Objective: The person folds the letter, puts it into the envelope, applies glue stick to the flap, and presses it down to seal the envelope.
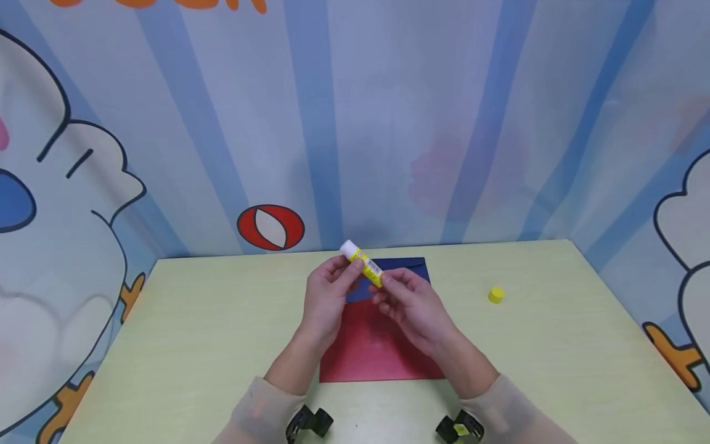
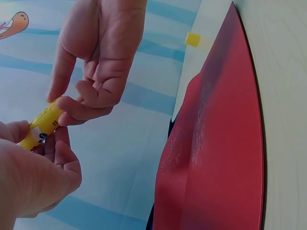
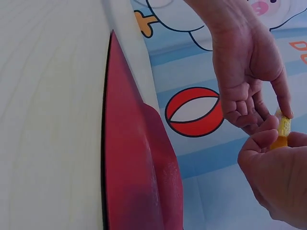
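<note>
A yellow glue stick (image 1: 368, 267) with a white end is held up in the air, tilted, above the papers. My left hand (image 1: 327, 293) pinches it near the white end between thumb and fingers. At the lower end, the thumb and fingers of my right hand (image 1: 415, 306) pinch it too. Below lies a red sheet of paper (image 1: 377, 351), with pale streaks on its surface in the left wrist view. Behind it a dark blue sheet (image 1: 405, 264) shows, partly hidden by the hands. Whether the two sheets are joined cannot be seen.
A yellow cap (image 1: 496, 295) stands on the pale wooden table (image 1: 554, 345), right of the papers. A blue striped backdrop with cartoon figures (image 1: 377, 123) rises behind the table and at both sides. Each wrist wears a small black camera (image 1: 463, 427).
</note>
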Demonstrator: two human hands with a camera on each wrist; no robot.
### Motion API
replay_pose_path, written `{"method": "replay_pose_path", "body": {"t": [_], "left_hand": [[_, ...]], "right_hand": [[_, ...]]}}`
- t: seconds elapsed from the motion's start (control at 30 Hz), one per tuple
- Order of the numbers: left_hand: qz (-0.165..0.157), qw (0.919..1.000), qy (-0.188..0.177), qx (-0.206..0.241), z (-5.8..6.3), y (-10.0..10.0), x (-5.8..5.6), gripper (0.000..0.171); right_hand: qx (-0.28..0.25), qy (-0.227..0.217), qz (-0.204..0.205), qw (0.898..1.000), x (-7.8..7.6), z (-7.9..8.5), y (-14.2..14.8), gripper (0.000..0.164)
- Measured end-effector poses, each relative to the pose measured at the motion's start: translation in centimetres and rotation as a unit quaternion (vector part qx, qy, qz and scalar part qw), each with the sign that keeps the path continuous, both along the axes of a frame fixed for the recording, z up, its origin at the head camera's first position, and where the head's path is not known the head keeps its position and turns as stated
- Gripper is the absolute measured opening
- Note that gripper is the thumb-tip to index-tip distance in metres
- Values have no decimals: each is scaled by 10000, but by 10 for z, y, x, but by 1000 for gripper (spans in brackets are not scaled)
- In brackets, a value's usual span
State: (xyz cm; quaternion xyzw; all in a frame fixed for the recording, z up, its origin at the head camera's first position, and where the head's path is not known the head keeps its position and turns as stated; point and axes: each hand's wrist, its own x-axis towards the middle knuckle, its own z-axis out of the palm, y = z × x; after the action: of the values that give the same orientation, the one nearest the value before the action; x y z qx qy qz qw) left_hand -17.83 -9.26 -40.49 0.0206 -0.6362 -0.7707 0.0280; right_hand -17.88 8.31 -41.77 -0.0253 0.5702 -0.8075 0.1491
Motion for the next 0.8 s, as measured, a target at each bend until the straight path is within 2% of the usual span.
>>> {"method": "replay_pose_path", "body": {"t": [0.1,0.2,0.27,0.33,0.43,0.5,0.57,0.67,0.8], "left_hand": [[23,10000,-24,-23,1,0,0,41],[49,10000,-61,-47,2,0,1,39],[57,9999,-59,-70,1,0,1,40],[65,9999,-40,-106,1,-1,1,42],[64,9999,-6,-96,1,-2,1,43],[52,10000,0,-75,2,-1,1,42],[37,10000,-1,-41,4,-1,2,41],[8,10000,-2,-52,4,0,2,40],[25,10000,11,-90,4,0,2,39]], "right_hand": [[602,628,-227,9960,3,-1,-2,29],[1281,1306,-509,9818,6,-2,-4,33],[1506,1474,-576,9758,6,-2,-4,35],[1361,1312,-406,9811,5,-1,-4,35],[819,658,31,9945,3,1,-1,39],[451,250,273,9983,1,1,1,45],[195,-6,350,9992,0,1,2,48],[59,-113,261,9996,0,1,2,43],[171,138,17,9998,1,0,0,30]]}}
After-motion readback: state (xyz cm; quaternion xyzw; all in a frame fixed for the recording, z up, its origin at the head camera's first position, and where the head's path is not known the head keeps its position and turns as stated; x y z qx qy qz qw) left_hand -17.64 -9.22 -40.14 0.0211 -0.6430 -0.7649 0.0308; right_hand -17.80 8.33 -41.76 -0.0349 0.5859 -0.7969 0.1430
